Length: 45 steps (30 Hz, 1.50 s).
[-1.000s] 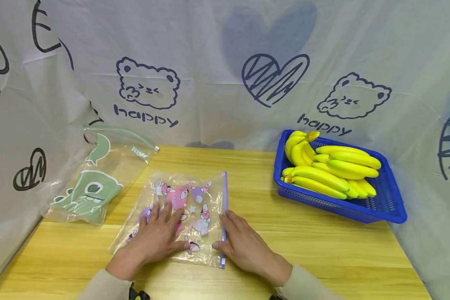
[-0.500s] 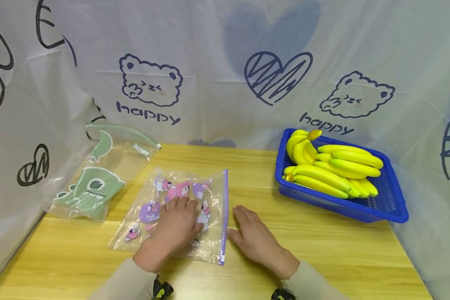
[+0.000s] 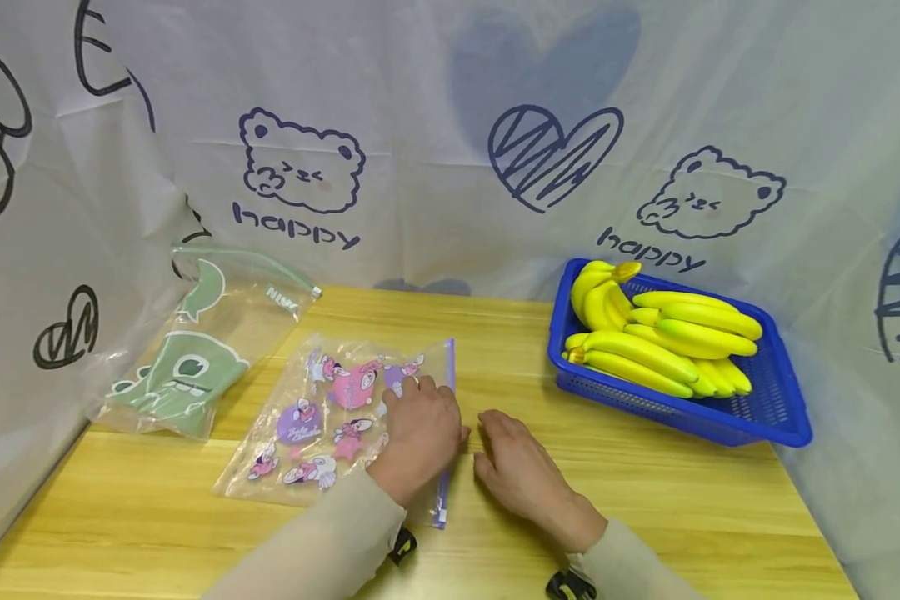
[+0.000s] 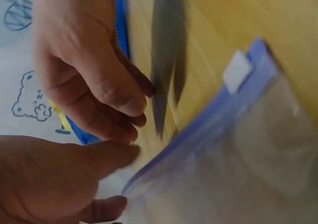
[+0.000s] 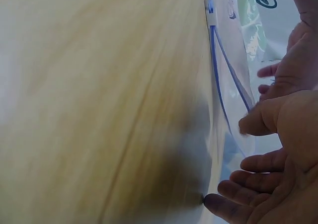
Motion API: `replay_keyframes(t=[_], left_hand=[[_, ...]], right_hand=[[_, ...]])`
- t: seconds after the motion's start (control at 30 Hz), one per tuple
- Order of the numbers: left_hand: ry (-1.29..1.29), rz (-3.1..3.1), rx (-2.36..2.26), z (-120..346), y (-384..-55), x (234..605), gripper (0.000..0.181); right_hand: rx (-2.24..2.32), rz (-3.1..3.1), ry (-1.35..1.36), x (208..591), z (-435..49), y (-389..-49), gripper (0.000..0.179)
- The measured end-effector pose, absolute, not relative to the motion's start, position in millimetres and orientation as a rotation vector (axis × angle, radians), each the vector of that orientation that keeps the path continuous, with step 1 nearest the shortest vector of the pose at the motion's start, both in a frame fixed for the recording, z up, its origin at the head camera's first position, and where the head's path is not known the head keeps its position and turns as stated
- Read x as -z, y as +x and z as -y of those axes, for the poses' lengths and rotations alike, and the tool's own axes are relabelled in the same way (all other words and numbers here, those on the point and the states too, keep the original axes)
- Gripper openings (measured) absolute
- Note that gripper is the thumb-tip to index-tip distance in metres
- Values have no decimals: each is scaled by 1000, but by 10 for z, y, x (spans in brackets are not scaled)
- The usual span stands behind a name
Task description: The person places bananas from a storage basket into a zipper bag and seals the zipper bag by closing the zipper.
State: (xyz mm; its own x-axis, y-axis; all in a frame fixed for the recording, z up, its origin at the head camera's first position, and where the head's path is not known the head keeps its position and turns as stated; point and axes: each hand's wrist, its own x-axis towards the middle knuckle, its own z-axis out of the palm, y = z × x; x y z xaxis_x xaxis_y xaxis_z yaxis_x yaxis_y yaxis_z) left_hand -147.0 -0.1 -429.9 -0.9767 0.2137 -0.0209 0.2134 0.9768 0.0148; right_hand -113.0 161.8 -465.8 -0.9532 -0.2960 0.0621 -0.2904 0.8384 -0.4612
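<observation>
A clear zip bag (image 3: 300,421) with pink and purple cartoon prints lies flat on the table, its purple zip edge facing right. Over that edge reaches my left hand (image 3: 422,433), palm down; in the left wrist view its thumb and fingers (image 4: 107,209) are apart, right at the zip strip. My right hand (image 3: 532,475) rests just right of the bag, holding nothing, fingers loosely bent. A white slider (image 4: 237,72) sits at the near end of the zip. From there the two purple strips (image 5: 229,70) part in the right wrist view, so the mouth gapes.
Another clear bag (image 3: 187,375), with a green dinosaur print, leans at the left against the cloth backdrop (image 3: 420,100). A blue basket (image 3: 783,383) of yellow bananas (image 3: 667,333) stands at the back right of the wooden table (image 3: 645,467).
My left hand has slid rightward from the bag's middle to its zip edge. My right hand has left the zip edge and shifted slightly right. The printed bag has barely moved.
</observation>
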Motion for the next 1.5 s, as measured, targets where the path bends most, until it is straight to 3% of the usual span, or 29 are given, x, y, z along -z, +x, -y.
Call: replay_keyframes(t=[0.2,0.37,0.5,0.6,0.87,1.07,1.23,1.37,1.5], left_hand=[[268,-2995,82,18,-1508,4142,31],[247,-3038,-65,145,-1570,3774,34],[282,-3137,-142,234,-1589,3422,40],[297,-3195,-190,271,-1601,3185,34],[206,-3180,-359,608,-1623,2657,35],[121,-3058,-415,1051,-1608,2341,30],[211,-2964,-379,1070,-1606,2285,29],[236,-2952,-357,918,-1708,2423,28],[182,-2906,-299,752,-1845,2643,43]], right_hand=[[750,-3011,-479,4626,-1588,-1162,52],[875,-3004,-444,4411,-1470,-1255,51],[1024,-2991,-341,4095,-1358,-1377,51],[1039,-3034,-268,3864,-1305,-1487,47],[857,-3057,-255,3210,-1485,-1782,18],[761,-3073,-276,2481,-1790,-1834,21],[696,-3003,-388,2185,-1704,-1848,27],[687,-2976,-465,2284,-1518,-1925,33],[702,-2969,-482,2453,-1397,-1976,37]])
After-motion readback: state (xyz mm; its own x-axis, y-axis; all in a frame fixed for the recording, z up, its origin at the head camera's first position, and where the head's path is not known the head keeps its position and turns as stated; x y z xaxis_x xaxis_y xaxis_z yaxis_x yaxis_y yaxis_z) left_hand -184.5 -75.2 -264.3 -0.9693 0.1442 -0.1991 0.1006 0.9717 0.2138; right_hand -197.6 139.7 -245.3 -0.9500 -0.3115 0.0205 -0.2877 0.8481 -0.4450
